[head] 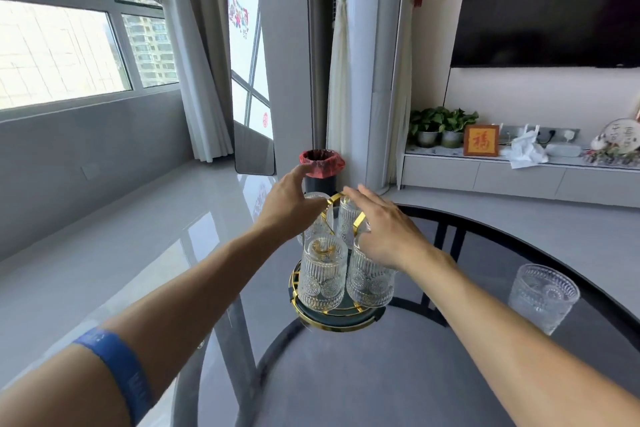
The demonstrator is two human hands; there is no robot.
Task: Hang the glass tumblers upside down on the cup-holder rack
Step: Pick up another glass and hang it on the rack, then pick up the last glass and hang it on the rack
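Note:
A round cup-holder rack [337, 319] with a gold rim and gold handle stands on the dark glass table. Several ribbed glass tumblers hang upside down on it; the nearest one [322, 276] is at front left, another [369, 282] at front right. My left hand [292, 204] hovers over the back left tumbler [317, 215], fingers spread, touching or just above it. Above the rack's right side, my right hand [384, 229] is spread flat, covering the top of the front right tumbler. One more tumbler [540, 298] stands upright on the table to the right.
The round glass table [450, 374] has a dark rim and frame beneath. A black bin with a red bag [322, 166] stands on the floor behind the rack. A low white cabinet [519, 173] with plants and ornaments runs along the right wall.

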